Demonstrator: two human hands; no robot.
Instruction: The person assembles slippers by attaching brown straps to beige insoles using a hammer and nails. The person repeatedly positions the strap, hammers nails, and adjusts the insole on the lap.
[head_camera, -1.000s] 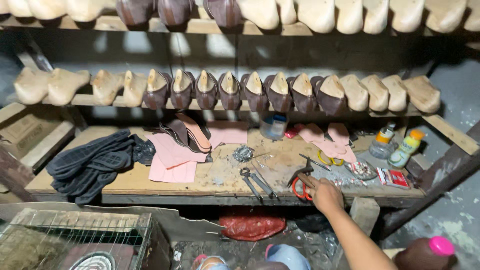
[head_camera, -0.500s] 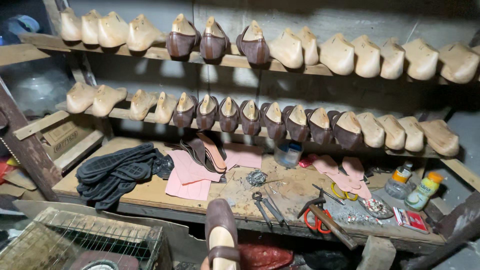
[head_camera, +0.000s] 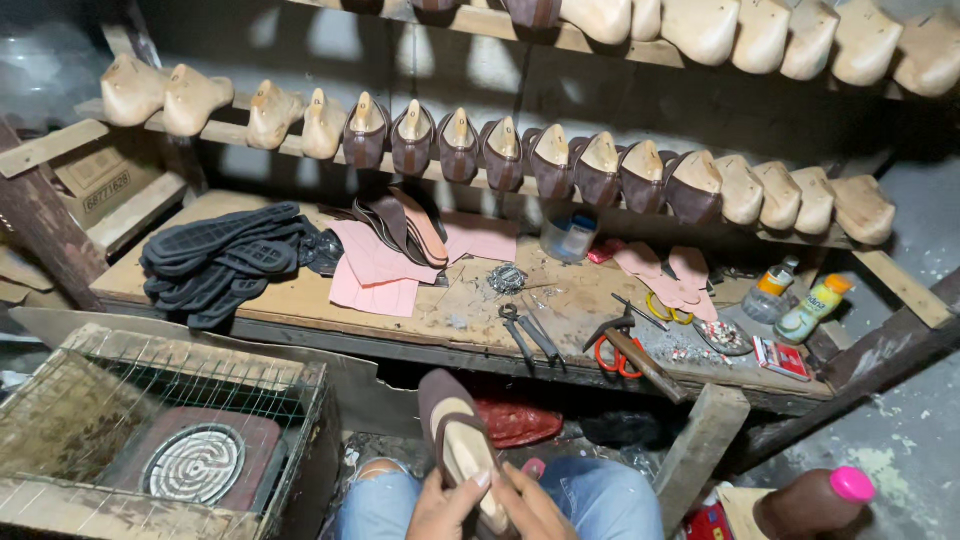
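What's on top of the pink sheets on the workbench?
A fanned stack of brown and tan insoles lies across the pink sheets, beside the black soles. How far the pink sheets run under that stack is hidden.

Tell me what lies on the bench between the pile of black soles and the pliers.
In the head view, between the black soles and the pliers lie pink cut sheets with a stack of insoles on them, then a bare stretch of bench.
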